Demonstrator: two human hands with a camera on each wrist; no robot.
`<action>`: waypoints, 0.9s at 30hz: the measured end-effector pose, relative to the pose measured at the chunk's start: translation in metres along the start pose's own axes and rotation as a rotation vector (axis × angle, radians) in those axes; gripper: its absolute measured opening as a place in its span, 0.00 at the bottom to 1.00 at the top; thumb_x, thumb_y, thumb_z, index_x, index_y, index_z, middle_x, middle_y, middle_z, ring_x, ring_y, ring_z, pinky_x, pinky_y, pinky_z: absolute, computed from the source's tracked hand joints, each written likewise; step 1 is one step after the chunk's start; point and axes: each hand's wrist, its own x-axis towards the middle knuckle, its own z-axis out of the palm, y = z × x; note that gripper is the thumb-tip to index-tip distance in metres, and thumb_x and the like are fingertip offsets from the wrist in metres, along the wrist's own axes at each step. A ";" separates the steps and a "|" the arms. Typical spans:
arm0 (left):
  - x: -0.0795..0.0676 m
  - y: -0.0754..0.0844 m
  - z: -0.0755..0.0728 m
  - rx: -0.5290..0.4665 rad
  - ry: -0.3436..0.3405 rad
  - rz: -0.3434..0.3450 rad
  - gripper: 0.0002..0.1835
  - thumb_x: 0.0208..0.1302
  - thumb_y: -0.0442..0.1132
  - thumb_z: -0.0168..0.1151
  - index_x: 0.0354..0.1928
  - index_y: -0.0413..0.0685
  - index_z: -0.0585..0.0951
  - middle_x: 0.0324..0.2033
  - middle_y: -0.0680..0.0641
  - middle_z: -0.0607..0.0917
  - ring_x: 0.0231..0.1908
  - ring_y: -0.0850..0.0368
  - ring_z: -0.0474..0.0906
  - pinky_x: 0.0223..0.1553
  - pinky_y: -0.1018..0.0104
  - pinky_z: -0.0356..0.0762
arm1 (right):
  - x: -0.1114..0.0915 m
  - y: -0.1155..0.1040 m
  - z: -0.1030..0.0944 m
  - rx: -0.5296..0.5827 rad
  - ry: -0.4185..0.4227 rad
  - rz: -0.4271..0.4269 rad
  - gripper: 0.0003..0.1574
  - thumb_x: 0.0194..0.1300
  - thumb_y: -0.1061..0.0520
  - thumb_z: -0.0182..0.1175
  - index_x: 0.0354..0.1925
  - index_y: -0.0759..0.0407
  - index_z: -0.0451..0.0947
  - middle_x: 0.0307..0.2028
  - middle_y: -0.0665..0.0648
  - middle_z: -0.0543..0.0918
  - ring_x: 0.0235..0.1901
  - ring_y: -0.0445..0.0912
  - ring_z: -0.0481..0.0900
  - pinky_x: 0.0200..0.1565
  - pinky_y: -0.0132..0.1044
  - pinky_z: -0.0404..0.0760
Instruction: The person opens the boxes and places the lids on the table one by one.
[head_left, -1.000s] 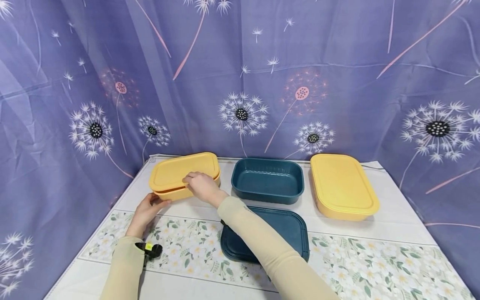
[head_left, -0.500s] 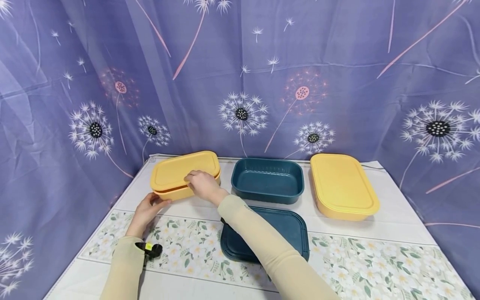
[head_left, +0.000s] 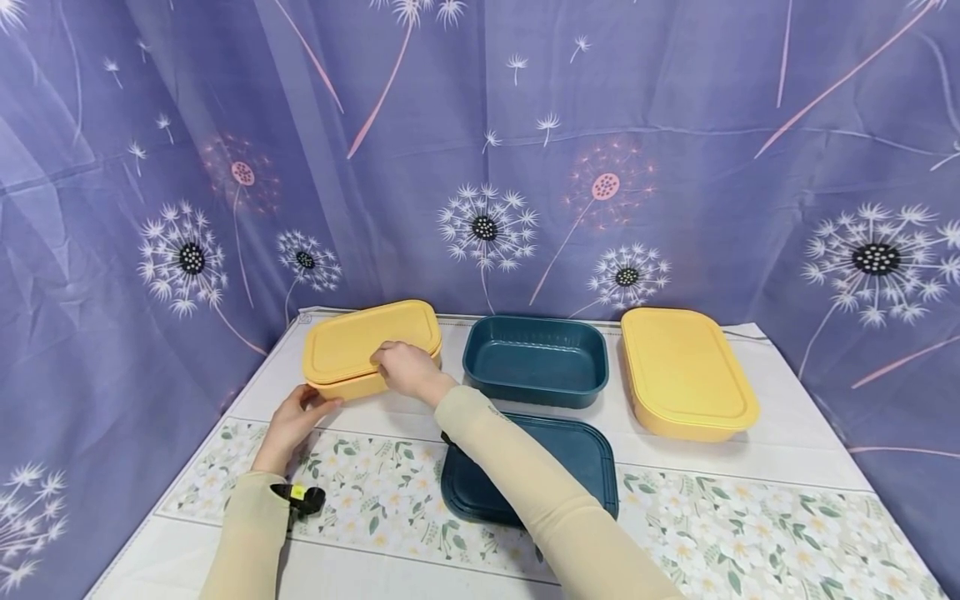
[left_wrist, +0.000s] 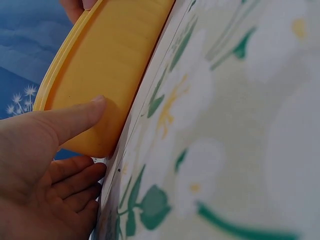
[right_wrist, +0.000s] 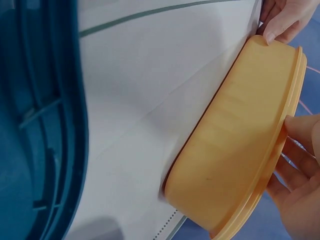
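At the back left of the table, in the head view, a yellow lid (head_left: 363, 335) lies over a yellow food container (head_left: 352, 387), with a thin dark gap along part of the front edge. My right hand (head_left: 408, 371) holds the lid at its front right edge. In the right wrist view its thumb (right_wrist: 300, 131) is at the lid's rim and the fingers reach over the far side. My left hand (head_left: 292, 423) grips the container's front left corner. The left wrist view shows its thumb (left_wrist: 82, 116) flat against the yellow wall, fingers bent round the corner.
A dark blue container (head_left: 540, 397) without a lid stands to the right of the yellow one. In front of it lies a dark blue lid (head_left: 562, 454), partly under my right sleeve (head_left: 540, 508). Another yellow container (head_left: 686, 371), lidded, stands at the right. A purple curtain (head_left: 390, 225) hangs behind.
The yellow lid has shifted slightly right and back, and the gap under its front left edge has narrowed. My right hand moved slightly with it; my left hand stayed in place.
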 end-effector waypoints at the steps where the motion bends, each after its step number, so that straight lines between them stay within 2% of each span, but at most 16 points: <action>1: 0.000 0.000 0.000 -0.001 0.001 -0.001 0.48 0.65 0.59 0.67 0.74 0.35 0.59 0.69 0.32 0.67 0.70 0.36 0.60 0.70 0.39 0.56 | 0.000 0.000 0.000 0.001 -0.001 0.001 0.17 0.76 0.57 0.56 0.60 0.49 0.82 0.57 0.48 0.82 0.57 0.42 0.79 0.52 0.30 0.79; 7: 0.002 0.000 0.001 0.012 0.008 -0.004 0.47 0.66 0.58 0.67 0.73 0.34 0.60 0.68 0.32 0.68 0.69 0.36 0.61 0.69 0.39 0.56 | -0.003 0.003 -0.002 0.040 0.017 -0.017 0.18 0.77 0.56 0.56 0.60 0.51 0.81 0.57 0.49 0.82 0.57 0.43 0.79 0.55 0.30 0.78; 16: -0.001 0.002 -0.004 0.019 0.014 0.010 0.46 0.66 0.58 0.66 0.73 0.34 0.60 0.69 0.31 0.67 0.69 0.35 0.60 0.69 0.39 0.56 | -0.013 0.025 -0.008 0.060 0.153 -0.047 0.21 0.76 0.52 0.59 0.63 0.56 0.79 0.60 0.53 0.82 0.59 0.44 0.80 0.59 0.33 0.76; 21: -0.002 0.002 -0.006 0.003 0.000 0.003 0.46 0.66 0.58 0.66 0.74 0.35 0.60 0.69 0.32 0.66 0.70 0.35 0.59 0.69 0.39 0.56 | -0.018 0.031 -0.008 0.042 0.128 -0.029 0.22 0.76 0.51 0.57 0.64 0.55 0.79 0.62 0.53 0.81 0.61 0.44 0.78 0.59 0.34 0.77; 27: 0.000 -0.001 -0.002 -0.014 -0.015 0.003 0.47 0.66 0.57 0.67 0.74 0.34 0.59 0.69 0.31 0.66 0.69 0.35 0.61 0.69 0.39 0.56 | -0.021 0.035 -0.004 0.019 0.106 -0.007 0.20 0.77 0.50 0.57 0.61 0.54 0.81 0.58 0.51 0.83 0.57 0.42 0.81 0.56 0.32 0.78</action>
